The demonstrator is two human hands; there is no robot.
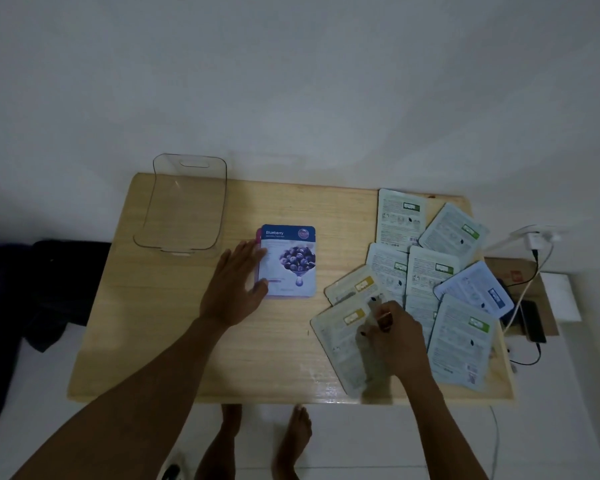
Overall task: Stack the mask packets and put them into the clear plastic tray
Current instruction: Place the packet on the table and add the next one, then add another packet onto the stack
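Observation:
A blue Blueberry mask packet [290, 261] lies face up at the middle of the wooden table, on top of a pink-edged packet. My left hand [234, 289] rests flat against its left edge, fingers spread. Several pale packets [433, 271] lie face down, fanned out on the right. My right hand [394, 332] pinches the top edge of the nearest yellow-labelled packet [340, 344]. The clear plastic tray [187, 206] stands at the back left with nothing in it.
The wooden table [174, 334] stands against a white wall. A phone, a charger and cables [530, 317] lie on a cardboard box past the table's right edge. Dark cloth lies to the left. Bare feet show below the front edge.

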